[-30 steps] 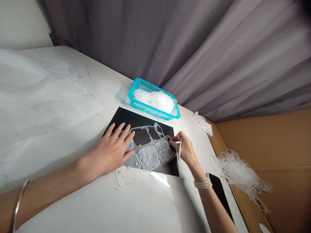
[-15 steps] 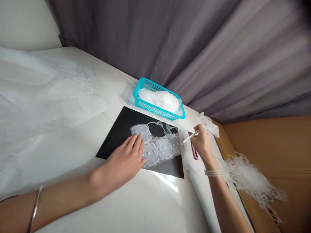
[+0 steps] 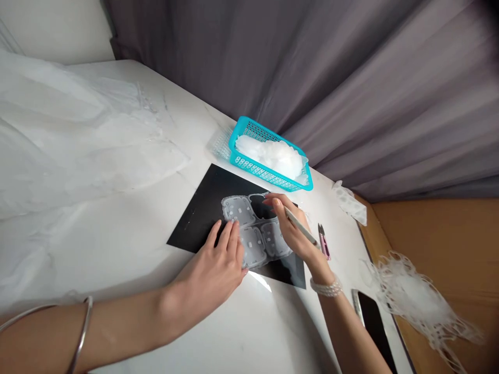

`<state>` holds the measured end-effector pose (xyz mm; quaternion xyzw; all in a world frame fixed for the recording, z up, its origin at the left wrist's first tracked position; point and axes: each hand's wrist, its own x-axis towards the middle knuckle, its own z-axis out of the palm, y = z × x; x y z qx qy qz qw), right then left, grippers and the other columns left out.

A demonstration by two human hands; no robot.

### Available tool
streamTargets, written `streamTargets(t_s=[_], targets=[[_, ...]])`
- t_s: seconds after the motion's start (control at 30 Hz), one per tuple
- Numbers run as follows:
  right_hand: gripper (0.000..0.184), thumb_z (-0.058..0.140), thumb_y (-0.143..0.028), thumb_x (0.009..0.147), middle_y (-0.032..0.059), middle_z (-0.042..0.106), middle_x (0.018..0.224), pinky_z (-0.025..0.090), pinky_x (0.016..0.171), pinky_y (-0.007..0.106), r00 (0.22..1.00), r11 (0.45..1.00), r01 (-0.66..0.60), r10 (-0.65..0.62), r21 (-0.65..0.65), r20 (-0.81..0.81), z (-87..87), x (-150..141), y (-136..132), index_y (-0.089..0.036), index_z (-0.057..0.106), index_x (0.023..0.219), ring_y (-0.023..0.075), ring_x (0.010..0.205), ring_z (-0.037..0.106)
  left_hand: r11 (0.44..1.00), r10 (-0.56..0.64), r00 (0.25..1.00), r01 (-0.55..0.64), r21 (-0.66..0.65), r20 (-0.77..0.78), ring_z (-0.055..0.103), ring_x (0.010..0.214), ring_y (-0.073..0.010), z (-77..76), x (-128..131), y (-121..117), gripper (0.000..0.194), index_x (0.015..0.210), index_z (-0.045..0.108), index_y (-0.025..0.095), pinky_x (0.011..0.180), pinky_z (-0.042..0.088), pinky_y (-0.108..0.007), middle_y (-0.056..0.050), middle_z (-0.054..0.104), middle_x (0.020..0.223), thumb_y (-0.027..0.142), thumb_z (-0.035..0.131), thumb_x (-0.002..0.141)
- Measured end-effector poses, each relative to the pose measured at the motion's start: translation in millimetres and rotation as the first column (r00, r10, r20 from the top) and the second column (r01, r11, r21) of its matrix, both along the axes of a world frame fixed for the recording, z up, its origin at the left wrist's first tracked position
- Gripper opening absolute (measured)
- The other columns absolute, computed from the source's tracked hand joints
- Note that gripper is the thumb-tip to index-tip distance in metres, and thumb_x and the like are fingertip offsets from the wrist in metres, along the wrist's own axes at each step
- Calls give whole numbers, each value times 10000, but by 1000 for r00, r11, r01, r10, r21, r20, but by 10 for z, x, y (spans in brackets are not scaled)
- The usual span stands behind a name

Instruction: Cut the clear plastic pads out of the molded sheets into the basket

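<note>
A translucent sheet (image 3: 253,244) with rounded-square outlines and small pale tabs lies on a black mat (image 3: 202,208). One outline in its upper row is a cut-out opening through which the black shows. My left hand (image 3: 218,265) rests flat, fingers extended, with its fingertips on the sheet's left part. In my right hand (image 3: 292,223) is a slim, pale pen-shaped tool (image 3: 300,227), its rear end slanting down to the right. That hand is over the sheet's right side, by the opening; the tool's tip is hidden behind the fingers.
Behind the mat stands a turquoise basket (image 3: 238,143) of white pieces. Pink thread snips (image 3: 324,242) and a dark phone (image 3: 374,327) lie to the right. A dotted white scrap (image 3: 350,201) and stringy white offcuts (image 3: 417,301) are near a cardboard box (image 3: 440,239). White sheeting (image 3: 78,140) covers the left.
My right hand has moved left from beside the mat to over the sheet, with the tool in it. Translucent material beside the mat no longer covers the phone and snips. The view has shifted slightly.
</note>
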<state>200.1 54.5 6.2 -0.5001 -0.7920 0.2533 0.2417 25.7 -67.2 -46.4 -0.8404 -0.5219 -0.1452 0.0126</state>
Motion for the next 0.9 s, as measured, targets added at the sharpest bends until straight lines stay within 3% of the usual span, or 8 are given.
streamTargets(t_s=[0.17,0.3,0.43,0.5,0.6,0.7,0.77,0.9], targets=[[389,349,-493,1028,55,716,1097,503,885,369,998,999,-30,31,13,-52,-89,-86,105,-261,624,1176,223,1002,665,990,-112,988,120,75,-108,552,1234,-345,182,3,76,349,1227,620,62,969,475,-470,-242,567,1378,163,403,973],[439,328,-501,1029,67,706,1162,501,894,371,994,995,-104,104,-8,-14,-113,-164,182,-260,556,1317,227,1010,669,967,-179,960,212,144,-213,592,1072,-300,268,74,80,395,1234,621,52,872,494,-416,-193,649,1212,49,410,900],[461,299,-498,1034,80,709,1084,479,855,361,972,983,-180,173,30,158,-130,-147,356,-239,565,1306,248,971,668,960,-217,945,252,124,-244,589,871,-283,250,50,68,230,921,693,133,745,482,-397,-122,661,855,34,505,833],[478,274,-501,1036,74,707,941,473,782,350,962,983,-167,147,72,229,-133,-78,432,-222,575,1282,249,843,671,967,-208,963,229,108,-172,579,774,-259,218,-36,103,207,834,661,163,733,470,-389,-82,614,731,14,518,816],[466,260,-489,1041,70,685,830,443,684,334,944,982,-142,97,122,316,-126,92,423,-206,571,1244,245,703,647,989,-143,989,141,45,35,604,802,-263,194,-249,208,241,793,630,196,892,444,-452,-66,601,711,13,478,834],[429,272,-469,1041,98,688,835,417,638,337,905,985,-95,24,146,426,-98,280,237,-196,576,1174,262,692,648,997,-69,979,75,-22,189,614,912,-296,251,-506,291,324,798,629,224,1028,363,-547,-83,610,737,49,365,867],[437,264,-469,1039,105,687,812,409,612,344,876,992,-33,-29,119,481,-58,376,69,-190,579,1158,270,669,645,997,-57,979,67,-41,194,602,1001,-321,319,-652,285,367,827,637,228,1081,309,-599,-102,622,789,61,313,864],[476,256,-471,1037,132,699,915,458,667,382,889,987,44,-110,158,444,69,397,-144,-195,549,1292,288,773,663,999,17,946,-4,-39,324,571,1150,-312,434,-740,186,390,943,662,244,1127,311,-565,-100,657,920,80,315,874]])
